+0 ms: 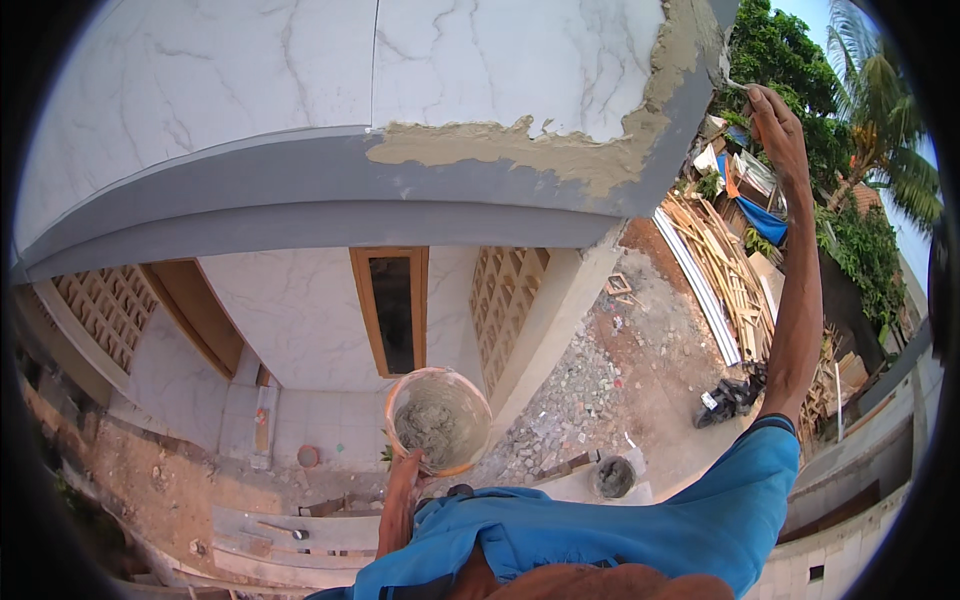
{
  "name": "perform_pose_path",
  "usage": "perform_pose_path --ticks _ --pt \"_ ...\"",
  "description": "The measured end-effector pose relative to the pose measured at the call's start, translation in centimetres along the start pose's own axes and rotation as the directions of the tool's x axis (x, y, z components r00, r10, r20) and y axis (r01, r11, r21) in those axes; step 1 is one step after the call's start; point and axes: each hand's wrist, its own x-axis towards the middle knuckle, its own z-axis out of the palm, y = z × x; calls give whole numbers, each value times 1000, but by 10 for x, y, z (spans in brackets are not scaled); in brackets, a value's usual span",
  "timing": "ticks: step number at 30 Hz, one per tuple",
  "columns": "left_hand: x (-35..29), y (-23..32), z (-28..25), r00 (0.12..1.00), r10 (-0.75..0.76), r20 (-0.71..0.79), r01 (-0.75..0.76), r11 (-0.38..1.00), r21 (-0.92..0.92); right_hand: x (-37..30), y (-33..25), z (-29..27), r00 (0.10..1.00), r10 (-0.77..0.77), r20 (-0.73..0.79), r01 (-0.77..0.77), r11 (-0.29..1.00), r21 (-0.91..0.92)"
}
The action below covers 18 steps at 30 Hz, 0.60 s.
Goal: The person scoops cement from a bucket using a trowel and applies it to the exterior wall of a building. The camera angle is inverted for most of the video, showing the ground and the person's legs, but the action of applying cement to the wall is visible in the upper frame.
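My left hand [405, 468] grips the rim of an orange-edged bucket [470, 400] at chest height. Wet grey mortar [428, 425] lies inside it. High at the upper right, my right hand [778, 128] is closed on the thin metal shank of a trowel [735, 85]. Its blade is at the side edge of the beam corner and barely shows. Fresh mortar [510, 143] is smeared in an uneven band along the bottom and right edges of the white marbled panel [500, 65]. The grey beam [300, 175] runs below that panel.
Far below, under the beam, are a wood-framed window [390, 310] and lattice block walls [505, 300]. Rubble [570, 390] covers the ground on the right, beside stacked timber [725, 270]. A second bucket [613, 477] and planks [290, 535] are beneath me.
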Motion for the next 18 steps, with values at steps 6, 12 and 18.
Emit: perform_pose_path --ticks 6,12,18 --pt "13 -39 -21 998 27 -53 -34 992 -123 107 51 -41 991 -120 -63 97 954 -282" --pt "5 -29 0 986 97 -137 -114 985 -126 153 75 -58 952 -304 -39 217 758 -616" --pt "2 -29 9 988 65 -141 -93 975 -203 162 82 -58 973 -229 35 204 776 -596"
